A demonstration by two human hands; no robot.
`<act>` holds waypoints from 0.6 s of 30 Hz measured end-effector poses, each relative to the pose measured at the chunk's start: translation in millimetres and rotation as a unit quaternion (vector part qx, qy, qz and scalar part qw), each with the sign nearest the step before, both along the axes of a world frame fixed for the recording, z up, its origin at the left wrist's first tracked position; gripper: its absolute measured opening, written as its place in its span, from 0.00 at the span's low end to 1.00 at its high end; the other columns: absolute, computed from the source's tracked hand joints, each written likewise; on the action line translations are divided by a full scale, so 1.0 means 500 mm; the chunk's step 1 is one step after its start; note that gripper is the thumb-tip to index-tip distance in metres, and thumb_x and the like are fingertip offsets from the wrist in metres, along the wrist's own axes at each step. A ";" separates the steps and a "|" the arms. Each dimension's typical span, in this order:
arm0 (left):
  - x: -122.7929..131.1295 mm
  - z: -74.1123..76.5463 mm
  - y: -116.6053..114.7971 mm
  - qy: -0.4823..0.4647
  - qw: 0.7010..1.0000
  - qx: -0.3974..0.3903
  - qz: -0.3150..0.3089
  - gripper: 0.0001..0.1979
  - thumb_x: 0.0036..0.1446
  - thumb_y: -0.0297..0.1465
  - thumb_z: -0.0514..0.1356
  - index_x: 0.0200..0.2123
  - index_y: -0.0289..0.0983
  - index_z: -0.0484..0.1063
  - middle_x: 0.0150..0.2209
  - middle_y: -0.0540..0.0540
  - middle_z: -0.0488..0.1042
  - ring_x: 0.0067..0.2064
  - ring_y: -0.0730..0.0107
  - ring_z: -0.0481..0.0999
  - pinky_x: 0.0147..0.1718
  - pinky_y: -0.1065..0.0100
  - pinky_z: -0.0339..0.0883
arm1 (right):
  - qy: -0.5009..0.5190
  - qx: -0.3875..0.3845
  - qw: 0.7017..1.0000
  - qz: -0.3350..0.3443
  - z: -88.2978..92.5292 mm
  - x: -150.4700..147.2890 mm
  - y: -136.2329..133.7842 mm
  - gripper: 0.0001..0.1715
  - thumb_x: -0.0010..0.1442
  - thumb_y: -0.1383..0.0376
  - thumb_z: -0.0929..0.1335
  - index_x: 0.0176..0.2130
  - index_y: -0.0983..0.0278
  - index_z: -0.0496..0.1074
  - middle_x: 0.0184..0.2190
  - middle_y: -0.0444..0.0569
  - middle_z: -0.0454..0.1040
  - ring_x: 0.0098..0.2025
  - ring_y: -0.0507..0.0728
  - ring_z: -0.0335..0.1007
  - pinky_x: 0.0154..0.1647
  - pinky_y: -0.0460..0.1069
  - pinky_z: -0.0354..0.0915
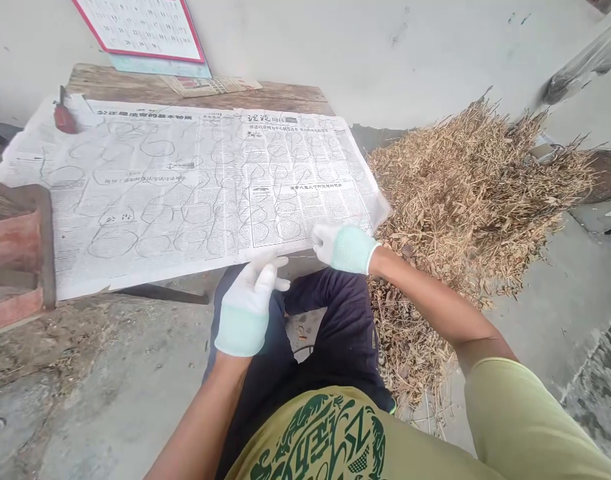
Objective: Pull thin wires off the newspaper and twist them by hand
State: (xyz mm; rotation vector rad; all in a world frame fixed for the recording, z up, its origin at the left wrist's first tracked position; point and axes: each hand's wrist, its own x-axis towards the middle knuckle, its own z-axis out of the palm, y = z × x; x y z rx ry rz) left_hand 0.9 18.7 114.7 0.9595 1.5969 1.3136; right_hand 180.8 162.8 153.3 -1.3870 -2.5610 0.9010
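Observation:
My left hand [250, 293], in a white knit glove with a pale green cuff, is over my lap by the table's front edge. Its thumb is pressed toward the index finger, while other fingers extend to the right. My right hand [332, 244], gloved alike, is closed in a pinch at the newspaper's front edge. A thin wire [305, 257], barely visible, spans the gap between both hands. Newspaper sheets [195, 180] cover the table, with many thin grey loops across the print; whether these are wire or drawn lines I cannot tell.
A red-handled screwdriver [64, 119] lies at the newspaper's back left corner. A calendar [145, 30] leans at the wall behind the wooden tabletop [285, 97]. At left stands a reddish wooden seat [15, 257]. Dry stalks [465, 193] are heaped on the floor at right.

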 end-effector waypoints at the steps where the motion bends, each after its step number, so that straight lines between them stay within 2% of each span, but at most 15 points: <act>1: 0.001 0.004 0.007 -0.023 1.000 -0.005 -0.002 0.28 0.64 0.52 0.60 0.56 0.37 0.76 0.45 0.42 0.84 0.40 0.63 0.82 0.47 0.61 0.72 | 0.003 0.010 1.000 0.008 -0.010 -0.006 -0.022 0.05 0.64 0.65 0.67 0.35 0.61 0.74 0.32 0.51 0.78 0.36 0.59 0.70 0.35 0.52 0.61; 3: -0.001 0.004 0.016 -0.085 0.996 -0.017 -0.012 0.26 0.61 0.50 0.64 0.50 0.35 0.79 0.36 0.44 0.83 0.36 0.63 0.81 0.44 0.61 0.72 | 0.016 0.030 0.999 0.021 -0.028 -0.018 -0.054 0.06 0.63 0.67 0.67 0.33 0.62 0.73 0.31 0.49 0.77 0.34 0.57 0.69 0.36 0.50 0.60; 5: -0.004 -0.002 0.018 -0.137 0.990 -0.017 -0.015 0.23 0.58 0.47 0.67 0.46 0.33 0.79 0.28 0.47 0.80 0.31 0.65 0.79 0.40 0.62 0.72 | 0.047 0.015 0.999 0.014 -0.043 -0.028 -0.075 0.06 0.62 0.69 0.67 0.32 0.63 0.72 0.31 0.47 0.78 0.33 0.54 0.69 0.36 0.48 0.61; 8: -0.010 -0.011 0.013 -0.157 0.988 -0.008 -0.008 0.19 0.57 0.45 0.68 0.40 0.33 0.79 0.24 0.50 0.76 0.28 0.69 0.76 0.36 0.64 0.71 | 0.120 -0.107 0.986 -0.034 -0.061 -0.036 -0.093 0.05 0.59 0.71 0.68 0.31 0.63 0.73 0.32 0.44 0.80 0.30 0.51 0.70 0.34 0.46 0.62; 11: -0.013 -0.016 0.006 -0.151 0.988 -0.021 0.001 0.19 0.57 0.45 0.68 0.39 0.33 0.78 0.22 0.52 0.73 0.25 0.71 0.73 0.34 0.64 0.72 | 0.211 -0.263 0.938 -0.078 -0.073 -0.039 -0.104 0.10 0.58 0.72 0.68 0.40 0.63 0.77 0.32 0.43 0.81 0.22 0.48 0.66 0.26 0.44 0.60; 13: -0.015 -0.018 0.002 -0.148 0.988 -0.036 0.004 0.21 0.57 0.46 0.67 0.41 0.33 0.77 0.20 0.54 0.71 0.24 0.71 0.72 0.33 0.64 0.71 | 0.267 -0.317 0.907 -0.076 -0.078 -0.040 -0.111 0.12 0.60 0.69 0.69 0.44 0.64 0.79 0.30 0.43 0.80 0.21 0.47 0.63 0.23 0.44 0.58; 16: -0.018 -0.020 -0.002 -0.137 0.989 -0.054 0.001 0.20 0.59 0.46 0.65 0.41 0.33 0.76 0.16 0.55 0.68 0.24 0.68 0.73 0.32 0.65 0.70 | 0.332 -0.362 0.869 -0.058 -0.090 -0.040 -0.118 0.09 0.63 0.62 0.71 0.40 0.65 0.80 0.27 0.43 0.78 0.20 0.47 0.63 0.22 0.44 0.58; 18: -0.022 -0.019 -0.006 -0.129 0.990 -0.057 0.000 0.18 0.61 0.44 0.64 0.41 0.33 0.76 0.15 0.55 0.67 0.24 0.67 0.74 0.33 0.65 0.69 | 0.377 -0.409 0.829 -0.049 -0.104 -0.039 -0.122 0.12 0.63 0.58 0.72 0.36 0.66 0.78 0.26 0.44 0.77 0.20 0.47 0.62 0.21 0.44 0.56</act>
